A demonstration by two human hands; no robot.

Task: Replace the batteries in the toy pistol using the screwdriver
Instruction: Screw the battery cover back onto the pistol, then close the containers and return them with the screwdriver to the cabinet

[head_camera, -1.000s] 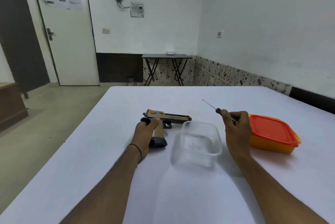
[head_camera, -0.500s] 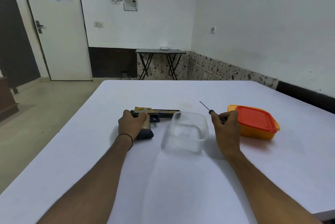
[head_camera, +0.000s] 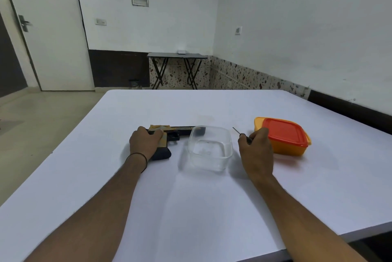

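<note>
Head cam, the only view. The toy pistol (head_camera: 169, 132) lies flat on its side on the white table (head_camera: 191, 208), muzzle to the person's right, with its tip behind the rim of the clear tub (head_camera: 212, 162). The left hand (head_camera: 145, 144) is on top of the rear and grip, fingers curled over the gold slide and pinning it down, prob. so it won't skid once the tool bears on a screw. The right hand (head_camera: 255, 147) is closed round the screwdriver (head_camera: 238, 132), handle buried in the fist. The thin shaft sticks up and away to the left and touches nothing; it is well apart from the pistol, w/ the tub between them.

The tub sits open between the hands (handy spot for loose screws and cells, I'd guess). It has something small in the bottom, too faint to name. The orange box with red lid (head_camera: 284, 134) is just beyond the right hand, lid on; new batteries may be inside, can't tell. No battery cover or screw is visible from this angle, so I'd say the job is at its very start.

The table surface is plain, smooth and matte. The room has white walls w/ a dark band low down, a speckled skirting on the right, a small folding table (head_camera: 177, 56) at the far wall, a white door (head_camera: 48, 39) on the left and a pale tiled floor.
</note>
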